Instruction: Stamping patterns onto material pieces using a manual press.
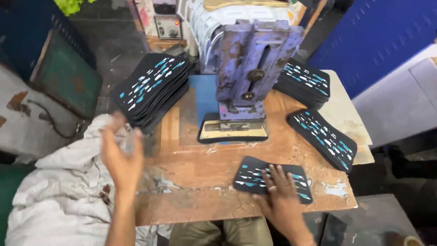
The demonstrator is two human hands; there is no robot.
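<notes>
Black patterned piece (273,180) under flat right hand (280,193), left hand (120,157) raised, fingers spread

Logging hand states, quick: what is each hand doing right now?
Left hand: raised, blurred, fingers open, holding nothing visible.
Right hand: flat, open, pressing on the black patterned piece.

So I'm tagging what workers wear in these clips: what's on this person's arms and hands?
Both forearms are bare, with no sleeves in view and no gloves. The right hand wears a pale ring on one finger. The left hand is blurred; no ring, watch or band can be made out on it.
</notes>
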